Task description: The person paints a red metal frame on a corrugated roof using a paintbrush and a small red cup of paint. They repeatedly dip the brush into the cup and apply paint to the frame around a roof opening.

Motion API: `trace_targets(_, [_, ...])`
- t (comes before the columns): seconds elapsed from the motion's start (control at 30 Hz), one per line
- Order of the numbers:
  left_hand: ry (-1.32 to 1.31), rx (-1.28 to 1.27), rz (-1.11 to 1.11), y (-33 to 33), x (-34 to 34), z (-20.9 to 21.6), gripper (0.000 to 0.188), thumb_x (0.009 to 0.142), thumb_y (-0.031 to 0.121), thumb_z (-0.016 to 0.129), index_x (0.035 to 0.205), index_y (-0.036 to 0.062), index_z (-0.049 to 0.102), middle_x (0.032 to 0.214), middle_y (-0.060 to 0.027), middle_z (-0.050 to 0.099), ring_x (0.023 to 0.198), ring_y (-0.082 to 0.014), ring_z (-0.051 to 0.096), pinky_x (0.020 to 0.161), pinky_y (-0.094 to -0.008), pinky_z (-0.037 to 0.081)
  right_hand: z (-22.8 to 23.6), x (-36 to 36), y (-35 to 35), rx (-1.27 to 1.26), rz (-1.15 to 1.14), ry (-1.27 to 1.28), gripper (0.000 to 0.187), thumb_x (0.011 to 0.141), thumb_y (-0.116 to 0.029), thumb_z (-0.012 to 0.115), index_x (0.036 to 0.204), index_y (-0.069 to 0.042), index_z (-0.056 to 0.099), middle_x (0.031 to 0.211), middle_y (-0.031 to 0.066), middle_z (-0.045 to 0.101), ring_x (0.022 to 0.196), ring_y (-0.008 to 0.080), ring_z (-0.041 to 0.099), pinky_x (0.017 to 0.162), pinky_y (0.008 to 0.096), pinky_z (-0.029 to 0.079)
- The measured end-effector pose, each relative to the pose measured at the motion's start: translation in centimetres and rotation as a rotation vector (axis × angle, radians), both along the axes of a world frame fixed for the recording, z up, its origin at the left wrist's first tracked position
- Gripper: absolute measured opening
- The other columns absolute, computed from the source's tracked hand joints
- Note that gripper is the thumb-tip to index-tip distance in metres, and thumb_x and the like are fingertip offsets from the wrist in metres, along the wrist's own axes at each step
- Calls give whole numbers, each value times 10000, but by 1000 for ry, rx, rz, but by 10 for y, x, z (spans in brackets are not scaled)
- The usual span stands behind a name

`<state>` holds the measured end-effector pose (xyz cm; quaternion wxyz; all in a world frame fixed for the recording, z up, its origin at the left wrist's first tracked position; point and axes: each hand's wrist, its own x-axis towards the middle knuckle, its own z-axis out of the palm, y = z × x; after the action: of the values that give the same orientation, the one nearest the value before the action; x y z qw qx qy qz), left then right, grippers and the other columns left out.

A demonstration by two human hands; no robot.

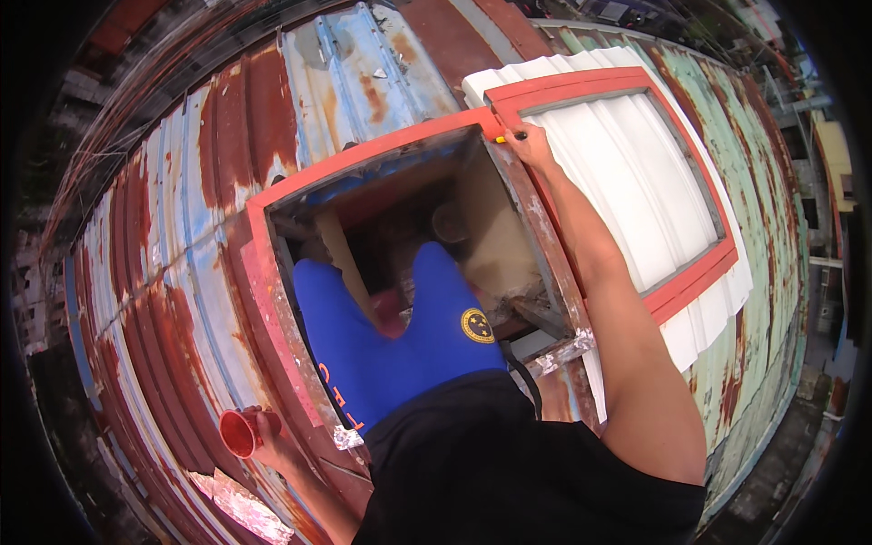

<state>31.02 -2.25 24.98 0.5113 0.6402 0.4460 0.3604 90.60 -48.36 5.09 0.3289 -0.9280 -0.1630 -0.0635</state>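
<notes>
My right hand (531,145) reaches far forward to the corner between the hatch frame (363,150) and the open lid's red frame (581,84). It is closed on a small paintbrush (500,139) with a yellow and black handle; the bristles are hard to make out. Fresh-looking red coats the hatch frame's far and left sides, while its right side (536,218) is dark and worn. Low on the left, my left hand (271,440) grips a red cup (239,434) by its side. The cup's inside looks red; its contents cannot be told apart.
My legs in blue go down into the hatch opening (490,236), where a dim room shows below. Rusty corrugated roofing (191,272) surrounds it. White corrugated sheet (627,182) backs the lid on the right. A crumpled, red-stained sheet (241,509) lies near the cup.
</notes>
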Motion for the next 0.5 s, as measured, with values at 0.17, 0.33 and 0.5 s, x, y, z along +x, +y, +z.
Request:
trace_targets(0.17, [45, -15, 13, 4, -12, -4, 474, 947, 151, 782, 1321, -20, 546, 1162, -140, 633, 1049, -243, 634, 876, -375, 582, 48, 18, -9, -272, 49, 388, 404, 847, -396, 699, 840, -5, 799, 782, 232, 747, 765, 372, 756, 747, 437, 603])
trace_targets(0.33, [106, 2, 6, -1, -3, -3, 442, 949, 150, 773, 1302, -13, 562, 1159, -136, 645, 1035, -249, 641, 868, -370, 577, 59, 52, -2, -365, 177, 542, 438, 854, -411, 663, 737, -7, 787, 707, 159, 752, 672, 273, 765, 712, 392, 615])
trace_targets(0.5, [80, -44, 22, 0, -1, -4, 479, 917, 132, 799, 1314, 10, 561, 1194, -131, 646, 1066, -264, 639, 863, -380, 574, 32, 46, 18, -289, 101, 467, 409, 856, -395, 682, 769, -12, 794, 711, 164, 748, 661, 280, 760, 690, 401, 604])
